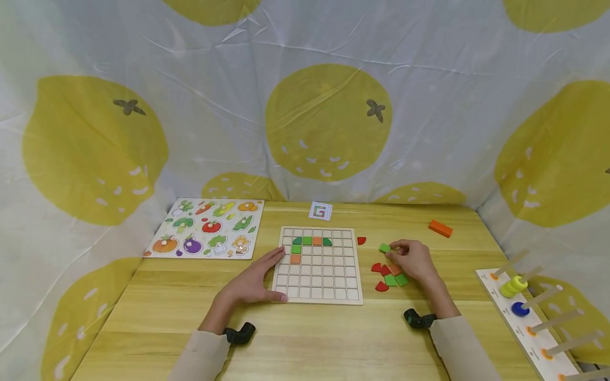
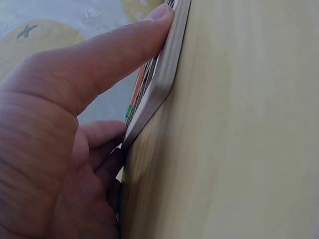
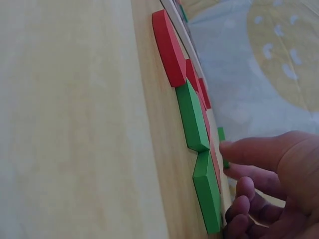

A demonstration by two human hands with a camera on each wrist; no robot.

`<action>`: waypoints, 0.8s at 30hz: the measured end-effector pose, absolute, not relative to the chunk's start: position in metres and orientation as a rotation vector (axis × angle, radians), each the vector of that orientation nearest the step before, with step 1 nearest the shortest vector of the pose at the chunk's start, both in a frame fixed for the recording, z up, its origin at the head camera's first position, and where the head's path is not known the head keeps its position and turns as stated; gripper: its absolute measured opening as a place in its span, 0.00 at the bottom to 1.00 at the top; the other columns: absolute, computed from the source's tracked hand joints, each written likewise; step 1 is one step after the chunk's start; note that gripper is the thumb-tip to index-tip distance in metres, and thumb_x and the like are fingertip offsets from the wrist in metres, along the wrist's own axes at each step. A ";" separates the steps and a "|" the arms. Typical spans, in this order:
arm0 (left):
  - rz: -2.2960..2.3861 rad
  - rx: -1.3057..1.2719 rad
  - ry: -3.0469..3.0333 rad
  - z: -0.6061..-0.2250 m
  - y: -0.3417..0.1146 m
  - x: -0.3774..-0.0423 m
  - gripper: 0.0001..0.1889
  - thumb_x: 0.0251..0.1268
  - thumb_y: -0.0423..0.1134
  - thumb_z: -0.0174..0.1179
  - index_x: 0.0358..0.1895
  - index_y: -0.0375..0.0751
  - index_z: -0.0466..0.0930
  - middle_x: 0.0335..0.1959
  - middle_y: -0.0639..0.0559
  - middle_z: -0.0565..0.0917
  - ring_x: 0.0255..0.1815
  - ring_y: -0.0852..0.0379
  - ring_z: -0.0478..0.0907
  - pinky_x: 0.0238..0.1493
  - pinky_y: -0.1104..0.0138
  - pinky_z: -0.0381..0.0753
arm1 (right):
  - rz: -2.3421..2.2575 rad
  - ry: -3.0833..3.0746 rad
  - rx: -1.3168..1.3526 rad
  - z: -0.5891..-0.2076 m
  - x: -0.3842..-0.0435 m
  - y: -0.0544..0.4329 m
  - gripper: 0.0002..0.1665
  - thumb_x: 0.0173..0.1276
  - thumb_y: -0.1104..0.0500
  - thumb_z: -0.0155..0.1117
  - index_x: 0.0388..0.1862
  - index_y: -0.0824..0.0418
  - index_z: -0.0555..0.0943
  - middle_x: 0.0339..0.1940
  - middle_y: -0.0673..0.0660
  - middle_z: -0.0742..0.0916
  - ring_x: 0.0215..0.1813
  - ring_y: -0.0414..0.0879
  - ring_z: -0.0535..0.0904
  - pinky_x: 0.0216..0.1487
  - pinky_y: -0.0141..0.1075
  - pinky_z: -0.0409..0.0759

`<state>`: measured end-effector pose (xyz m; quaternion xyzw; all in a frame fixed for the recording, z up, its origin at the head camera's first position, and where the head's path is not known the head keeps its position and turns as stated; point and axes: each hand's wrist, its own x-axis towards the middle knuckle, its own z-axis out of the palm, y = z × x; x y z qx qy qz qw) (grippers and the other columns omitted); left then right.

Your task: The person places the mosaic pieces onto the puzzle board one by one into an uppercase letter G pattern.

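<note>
A square wooden grid board (image 1: 324, 275) lies mid-table, with a row of green and orange pieces along its top and a short column down its left. My left hand (image 1: 250, 280) rests at its left side, fingers spread; in the left wrist view the thumb (image 2: 134, 42) presses on the board's edge (image 2: 162, 79). My right hand (image 1: 413, 259) pinches a green square block (image 1: 384, 247) between thumb and index finger. Just below that hand is a loose cluster of red quarter-round pieces (image 1: 382, 286), green squares (image 1: 391, 280) and an orange square (image 1: 395, 269).
A pattern card (image 1: 321, 210) showing a G shape lies behind the board. One red piece (image 1: 361, 241) sits by the board's right edge. A vegetable puzzle (image 1: 205, 227) is at left, an orange block (image 1: 440, 228) at back right, and a peg rack (image 1: 519, 317) at far right.
</note>
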<state>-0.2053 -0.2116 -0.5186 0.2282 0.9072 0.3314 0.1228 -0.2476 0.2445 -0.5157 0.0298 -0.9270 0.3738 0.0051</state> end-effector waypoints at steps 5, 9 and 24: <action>0.964 0.657 2.650 -0.518 -0.210 -0.206 0.63 0.46 0.66 0.77 0.84 0.50 0.53 0.86 0.54 0.50 0.86 0.44 0.49 0.80 0.42 0.58 | 1.209 -2.906 0.105 -0.511 -0.245 0.240 0.18 0.69 0.57 0.73 0.53 0.65 0.87 0.31 0.56 0.82 0.32 0.47 0.72 0.29 0.33 0.70; 0.962 0.646 2.652 -0.517 -0.210 -0.205 0.63 0.45 0.66 0.77 0.84 0.50 0.53 0.86 0.54 0.51 0.86 0.44 0.50 0.80 0.42 0.58 | 1.231 -2.906 0.123 -0.507 -0.243 0.234 0.18 0.69 0.57 0.72 0.54 0.64 0.87 0.32 0.56 0.82 0.32 0.48 0.73 0.28 0.33 0.71; 0.948 0.647 2.652 -0.517 -0.210 -0.205 0.63 0.46 0.66 0.77 0.84 0.49 0.52 0.86 0.54 0.51 0.86 0.44 0.49 0.80 0.42 0.58 | 1.304 -2.856 0.286 -0.491 -0.235 0.192 0.15 0.68 0.60 0.73 0.51 0.64 0.88 0.31 0.55 0.81 0.32 0.47 0.72 0.32 0.35 0.71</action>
